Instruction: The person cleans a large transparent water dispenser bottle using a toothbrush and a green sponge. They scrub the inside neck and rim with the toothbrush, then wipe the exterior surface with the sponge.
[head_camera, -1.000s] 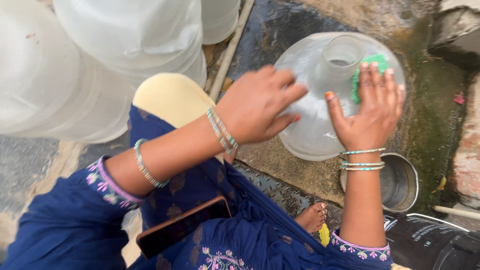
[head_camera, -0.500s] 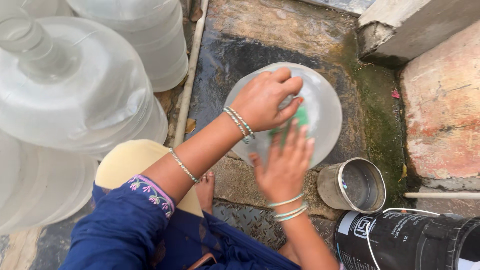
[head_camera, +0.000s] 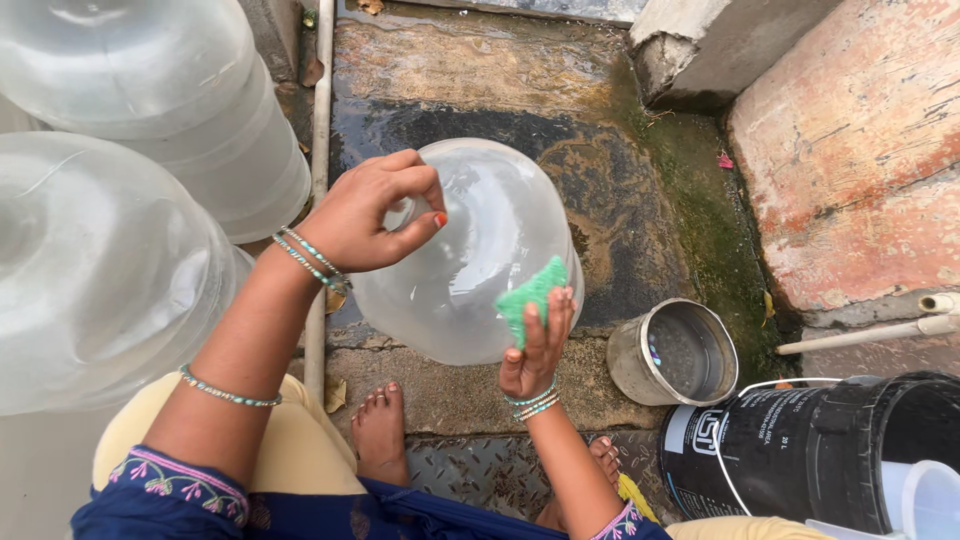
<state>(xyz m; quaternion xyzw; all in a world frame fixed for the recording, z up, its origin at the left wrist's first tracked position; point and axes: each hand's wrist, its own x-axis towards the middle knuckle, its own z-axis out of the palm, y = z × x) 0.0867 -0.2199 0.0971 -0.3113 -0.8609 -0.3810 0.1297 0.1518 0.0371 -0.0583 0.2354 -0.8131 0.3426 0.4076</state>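
So we've got the big clear water jug (head_camera: 470, 250) lying on the wet stone floor (head_camera: 620, 200) right in front of our feet, and compared with half a second back it's rolled so the rounded side faces up instead of the flat base. Our left hand (head_camera: 370, 215) sits on the jug's upper left side, fingers (head_camera: 425, 225) curled in with thumb and forefinger nearly pinched together, steadying it more than gripping. Our right hand (head_camera: 535, 345) has slid down to the jug's lower right edge, fingers pressed together flat, holding the green scrub pad (head_camera: 530, 295) against the plastic. Looks like a fresh patch is getting scrubbed now. Just right of the jug sits a small steel tin (head_camera: 672, 352), a black bucket (head_camera: 800, 455) beyond that, and more clear jugs (head_camera: 130, 200) stacked left.
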